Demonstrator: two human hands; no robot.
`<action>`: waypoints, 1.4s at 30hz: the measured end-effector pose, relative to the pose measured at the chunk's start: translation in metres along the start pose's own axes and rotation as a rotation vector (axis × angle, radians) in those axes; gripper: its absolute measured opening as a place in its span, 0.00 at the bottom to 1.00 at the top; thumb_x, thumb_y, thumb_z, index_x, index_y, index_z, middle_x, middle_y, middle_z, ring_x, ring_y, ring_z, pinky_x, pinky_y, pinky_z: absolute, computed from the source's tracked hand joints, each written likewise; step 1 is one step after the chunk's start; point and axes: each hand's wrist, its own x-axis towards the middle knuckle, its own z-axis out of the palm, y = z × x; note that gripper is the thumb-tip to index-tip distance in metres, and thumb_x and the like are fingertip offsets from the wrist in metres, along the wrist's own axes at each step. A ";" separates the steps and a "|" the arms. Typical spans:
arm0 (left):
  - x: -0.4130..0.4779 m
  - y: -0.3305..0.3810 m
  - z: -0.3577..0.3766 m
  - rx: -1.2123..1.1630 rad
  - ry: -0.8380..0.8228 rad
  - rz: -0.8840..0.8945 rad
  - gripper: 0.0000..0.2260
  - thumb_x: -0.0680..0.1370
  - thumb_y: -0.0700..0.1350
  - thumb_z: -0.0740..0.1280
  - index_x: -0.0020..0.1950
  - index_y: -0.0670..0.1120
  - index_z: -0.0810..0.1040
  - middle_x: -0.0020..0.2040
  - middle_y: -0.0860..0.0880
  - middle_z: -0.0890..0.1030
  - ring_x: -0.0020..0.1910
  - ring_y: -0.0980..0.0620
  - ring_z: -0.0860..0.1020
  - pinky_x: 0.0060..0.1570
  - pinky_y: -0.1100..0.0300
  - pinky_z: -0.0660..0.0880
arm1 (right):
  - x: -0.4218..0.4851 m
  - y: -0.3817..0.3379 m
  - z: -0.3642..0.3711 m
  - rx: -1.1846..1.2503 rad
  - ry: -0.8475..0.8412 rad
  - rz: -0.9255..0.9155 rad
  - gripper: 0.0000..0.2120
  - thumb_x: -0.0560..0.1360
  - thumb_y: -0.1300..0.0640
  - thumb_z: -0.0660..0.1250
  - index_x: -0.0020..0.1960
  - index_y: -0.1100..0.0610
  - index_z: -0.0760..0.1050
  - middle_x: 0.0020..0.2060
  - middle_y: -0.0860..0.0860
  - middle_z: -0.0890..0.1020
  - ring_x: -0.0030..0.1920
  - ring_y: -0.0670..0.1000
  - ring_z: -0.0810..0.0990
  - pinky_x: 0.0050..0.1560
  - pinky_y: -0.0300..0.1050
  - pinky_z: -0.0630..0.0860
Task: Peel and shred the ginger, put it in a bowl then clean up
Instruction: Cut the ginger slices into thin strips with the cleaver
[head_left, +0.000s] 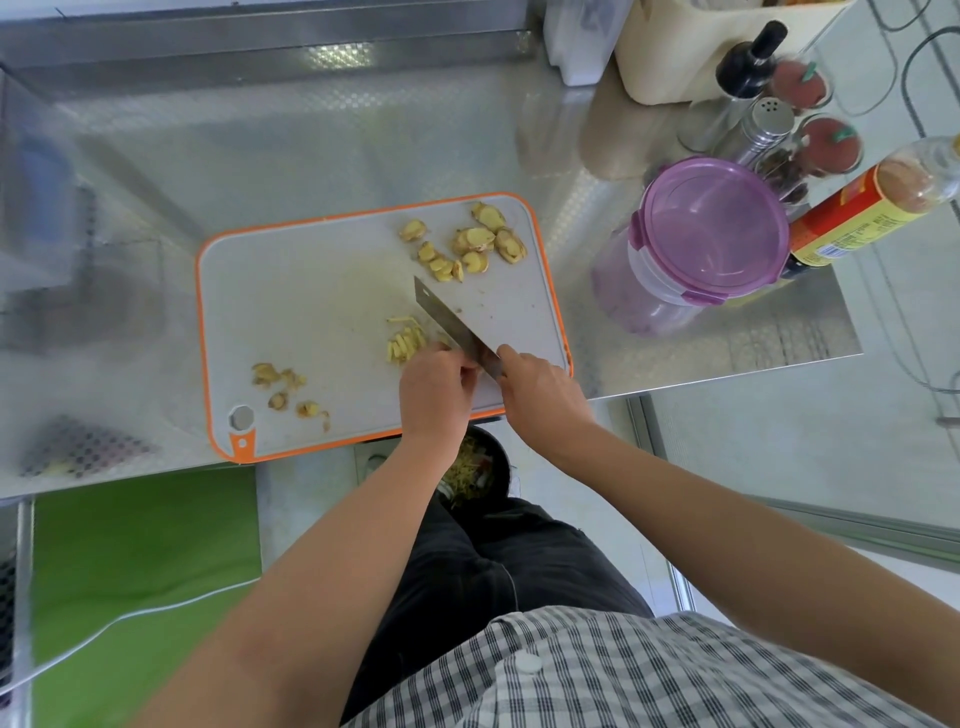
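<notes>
Right hand (540, 384) grips the cleaver (447, 319); left hand (434, 387) curls, apparently pinning ginger (405, 345).

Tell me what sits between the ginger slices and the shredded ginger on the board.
In the head view, the cleaver in the right hand stands between the ginger slices and the shredded ginger.
</notes>
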 end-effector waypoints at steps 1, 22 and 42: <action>0.000 0.000 0.000 0.000 -0.001 -0.002 0.04 0.74 0.41 0.70 0.44 0.46 0.85 0.38 0.46 0.82 0.37 0.47 0.77 0.39 0.51 0.76 | 0.002 -0.002 0.002 0.012 0.014 -0.002 0.06 0.78 0.64 0.55 0.54 0.58 0.64 0.39 0.53 0.71 0.37 0.59 0.72 0.35 0.49 0.65; -0.001 -0.002 -0.005 -0.081 0.005 -0.032 0.02 0.73 0.43 0.74 0.42 0.46 0.86 0.39 0.48 0.82 0.38 0.48 0.79 0.40 0.51 0.78 | 0.013 -0.002 -0.006 0.110 0.014 0.035 0.06 0.80 0.61 0.55 0.56 0.59 0.66 0.40 0.55 0.74 0.40 0.59 0.75 0.36 0.51 0.70; 0.002 0.002 -0.006 -0.013 0.031 -0.043 0.02 0.74 0.40 0.71 0.43 0.43 0.84 0.41 0.45 0.81 0.39 0.47 0.77 0.39 0.58 0.71 | -0.002 -0.001 -0.007 0.088 -0.023 0.038 0.07 0.80 0.62 0.53 0.56 0.60 0.66 0.39 0.54 0.71 0.40 0.58 0.71 0.37 0.50 0.68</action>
